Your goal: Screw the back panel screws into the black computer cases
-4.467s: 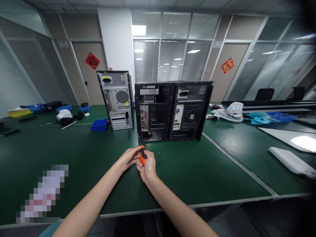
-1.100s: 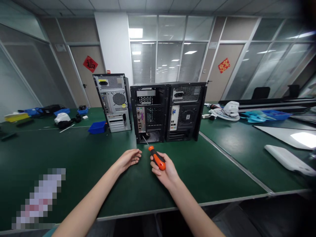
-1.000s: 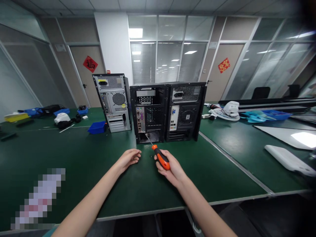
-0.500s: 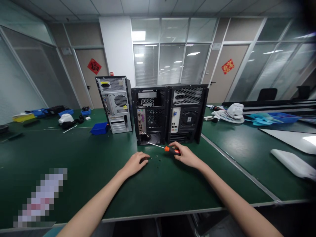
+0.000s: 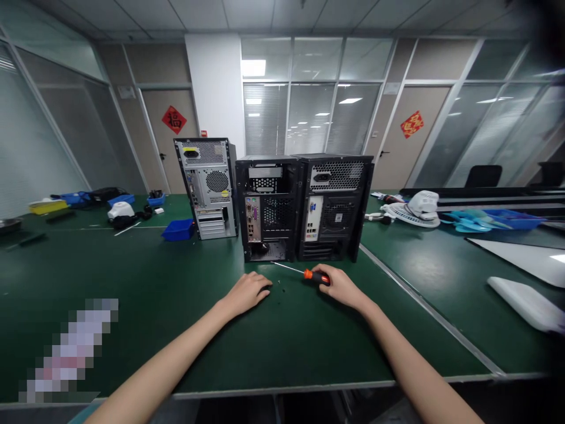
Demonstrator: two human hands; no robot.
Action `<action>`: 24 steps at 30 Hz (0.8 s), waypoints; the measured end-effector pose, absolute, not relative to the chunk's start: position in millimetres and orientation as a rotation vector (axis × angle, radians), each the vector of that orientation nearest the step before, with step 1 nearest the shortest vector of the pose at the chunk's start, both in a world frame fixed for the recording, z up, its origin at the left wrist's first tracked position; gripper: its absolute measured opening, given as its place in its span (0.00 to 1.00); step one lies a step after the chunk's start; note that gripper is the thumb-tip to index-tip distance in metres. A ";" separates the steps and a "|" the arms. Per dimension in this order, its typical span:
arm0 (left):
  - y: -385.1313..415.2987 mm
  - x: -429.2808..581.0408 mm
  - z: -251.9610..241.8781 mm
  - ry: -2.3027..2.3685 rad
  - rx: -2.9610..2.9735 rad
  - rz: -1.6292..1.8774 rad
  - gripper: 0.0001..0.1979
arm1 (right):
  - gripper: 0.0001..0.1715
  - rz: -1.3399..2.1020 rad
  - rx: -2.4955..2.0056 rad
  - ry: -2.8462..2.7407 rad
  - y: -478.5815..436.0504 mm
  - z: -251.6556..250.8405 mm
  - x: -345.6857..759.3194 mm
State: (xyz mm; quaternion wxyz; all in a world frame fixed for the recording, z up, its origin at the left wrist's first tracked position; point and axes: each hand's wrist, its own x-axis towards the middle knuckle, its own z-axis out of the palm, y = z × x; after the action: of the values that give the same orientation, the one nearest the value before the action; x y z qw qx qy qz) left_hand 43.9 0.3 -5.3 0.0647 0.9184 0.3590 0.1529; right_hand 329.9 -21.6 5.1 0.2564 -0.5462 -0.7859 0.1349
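My right hand (image 5: 342, 289) is closed round the orange and black handle of a screwdriver (image 5: 309, 274), which lies low over the green table (image 5: 154, 306) with its shaft pointing left. My left hand (image 5: 247, 291) rests on the table with its fingers curled down, near a few tiny screws (image 5: 279, 286); what it holds, if anything, is hidden. Just beyond both hands stand two black computer cases, the left one (image 5: 268, 206) open at the back, the right one (image 5: 335, 206) beside it. A silver-backed case (image 5: 207, 187) stands further left.
A blue bin (image 5: 178, 229) sits left of the silver case. Blue and yellow trays, a white object and cables lie at the far left. On the right table lie a white fan (image 5: 419, 207), blue trays and white panels (image 5: 525, 300). A seam strip runs between the tables.
My right hand has swung the screwdriver from in front of me out to the right and lowered it toward the table. My left hand let go of it and settled on the table.
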 end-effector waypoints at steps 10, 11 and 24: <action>8.9 52.6 -4.7 1.186 2.738 0.500 0.08 | 0.22 0.341 -1.526 -2.178 -24.4 3.4 335.7; 9.2 53.1 -4.8 1.192 2.740 0.498 0.07 | 0.22 0.336 -1.530 -2.187 -24.8 3.2 335.9; 8.8 60.0 -6.2 1.292 2.757 0.448 0.05 | 0.21 0.299 -1.561 -2.243 -33.0 10.6 335.2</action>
State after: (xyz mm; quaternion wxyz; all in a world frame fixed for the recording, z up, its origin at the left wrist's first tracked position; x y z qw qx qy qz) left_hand 60.0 8.8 -6.2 0.0320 0.8953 0.4197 0.1456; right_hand 335.2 -33.0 10.6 0.1947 -0.5570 -0.8003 0.1066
